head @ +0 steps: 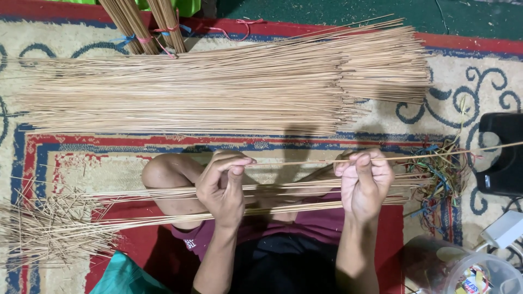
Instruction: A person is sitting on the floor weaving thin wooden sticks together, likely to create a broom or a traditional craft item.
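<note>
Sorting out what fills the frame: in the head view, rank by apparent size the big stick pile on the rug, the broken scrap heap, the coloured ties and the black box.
1. big stick pile
2. broken scrap heap
3. coloured ties and black box: alike, box cropped, so unranked.

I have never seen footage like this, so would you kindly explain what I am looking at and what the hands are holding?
This is one picture from a camera worn on a person's head, looking down at their own lap. They sit on a patterned rug. The left hand and right hand each pinch one thin stick stretched between them. A smaller bunch of sticks lies across the legs. A large pile of sticks lies ahead, tied bundles behind it, short broken bits to the left, and coloured strings to the right.
</note>
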